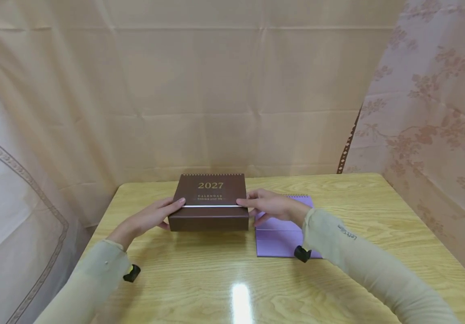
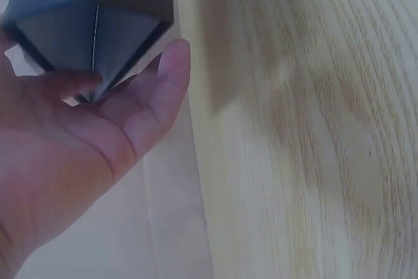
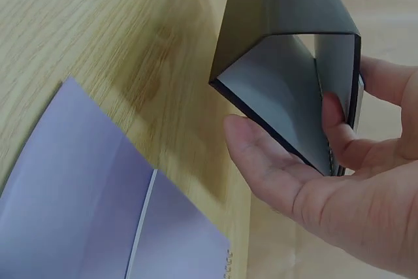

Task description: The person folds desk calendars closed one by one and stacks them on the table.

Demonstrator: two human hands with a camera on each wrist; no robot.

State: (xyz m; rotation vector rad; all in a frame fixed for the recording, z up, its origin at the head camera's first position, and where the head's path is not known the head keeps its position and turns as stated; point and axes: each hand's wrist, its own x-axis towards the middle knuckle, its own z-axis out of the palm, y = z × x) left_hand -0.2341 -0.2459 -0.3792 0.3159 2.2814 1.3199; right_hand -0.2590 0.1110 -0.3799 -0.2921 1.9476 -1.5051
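A dark brown desk calendar (image 1: 212,189) marked 2027, spiral-bound along its far edge, is held between both hands a little above the table. My left hand (image 1: 151,218) grips its left end, thumb on the cover beside a white band. My right hand (image 1: 270,204) grips the right end, its thumb also by that band. From the right wrist view, the calendar's side (image 3: 281,76) is an open, hollow triangle, with one finger reaching inside and another beneath. The left wrist view shows the other hollow end (image 2: 91,37), with a fingertip inside it as well.
Under my right forearm a purple spiral-bound desk calendar (image 1: 278,243) lies on the wooden table (image 1: 191,279), with a pale band across it. Beige cloth (image 1: 200,99) hangs behind the table, and a flower-patterned curtain (image 1: 439,112) hangs at the right.
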